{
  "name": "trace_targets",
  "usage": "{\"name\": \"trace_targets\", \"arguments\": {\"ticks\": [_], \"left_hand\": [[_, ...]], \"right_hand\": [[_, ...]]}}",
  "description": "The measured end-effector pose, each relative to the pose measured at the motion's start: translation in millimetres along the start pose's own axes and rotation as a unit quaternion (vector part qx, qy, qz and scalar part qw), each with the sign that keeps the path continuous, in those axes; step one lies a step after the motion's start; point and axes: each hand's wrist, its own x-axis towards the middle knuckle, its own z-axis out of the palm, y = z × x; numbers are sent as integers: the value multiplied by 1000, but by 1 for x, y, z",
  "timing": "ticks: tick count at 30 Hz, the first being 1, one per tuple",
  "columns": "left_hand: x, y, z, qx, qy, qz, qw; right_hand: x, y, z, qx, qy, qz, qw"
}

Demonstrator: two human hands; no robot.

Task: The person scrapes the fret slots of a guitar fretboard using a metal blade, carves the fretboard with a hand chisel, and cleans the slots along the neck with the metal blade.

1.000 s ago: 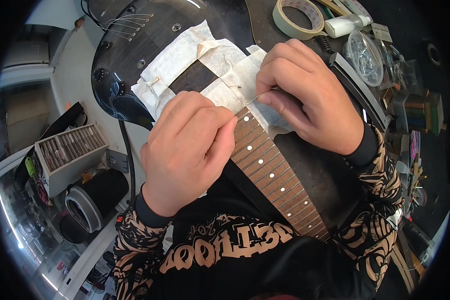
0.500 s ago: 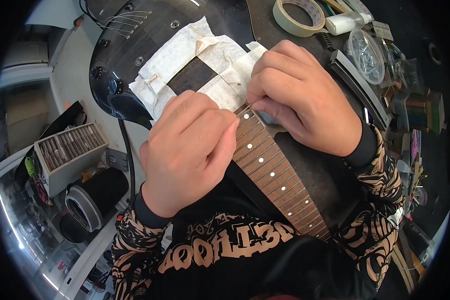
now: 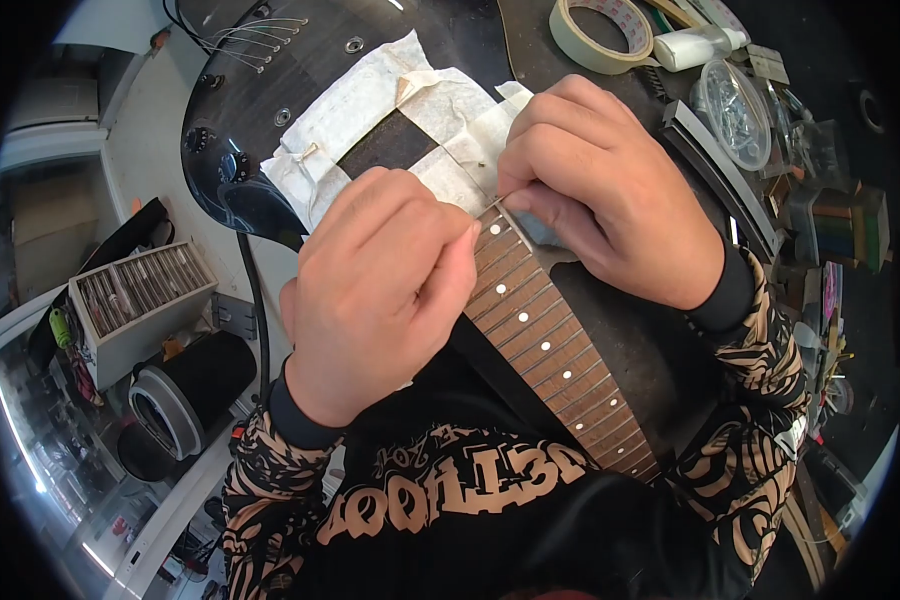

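Observation:
A dark electric guitar [image 3: 270, 80] lies in front of me, its brown fretboard [image 3: 542, 328] with white dot inlays running toward my lap. My left hand [image 3: 380, 290] is closed in a pinch at the left edge of the fretboard's body end. On the opposite edge, my right hand [image 3: 610, 190] pinches too, thumb against forefinger. Between the fingertips a thin strip, which looks like a fret wire [image 3: 496, 203], spans the board's end; its ends are hidden by my fingers. White masking tape [image 3: 345, 100] covers the guitar top around a dark bare patch.
A tape roll [image 3: 602, 35], a white bottle [image 3: 692, 48] and a clear tub [image 3: 735, 112] of small parts sit at upper right, by a long dark bar [image 3: 720, 178]. On the left are a wooden box [image 3: 150, 300] of packets and a black cylinder [image 3: 195, 395].
Both hands have shifted very slightly upward, still pinching at the same end of the fretboard. The guitar appears nudged slightly to the right in view.

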Motion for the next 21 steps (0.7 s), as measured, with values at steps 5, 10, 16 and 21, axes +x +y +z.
{"name": "trace_targets", "arguments": {"ticks": [5,10,16,21], "left_hand": [[0,-2,2,17,14,32,999],[-2,-1,3,42,1,59,997],[0,-1,-1,8,-11,27,1000],[1,-2,1,12,3,7,1000]], "right_hand": [[-2,1,-3,9,3,-1,1000],[-7,-1,-4,-15,-4,-12,1000],[-6,-3,-3,-16,-6,0,1000],[0,0,-3,-10,-4,10,1000]]}}
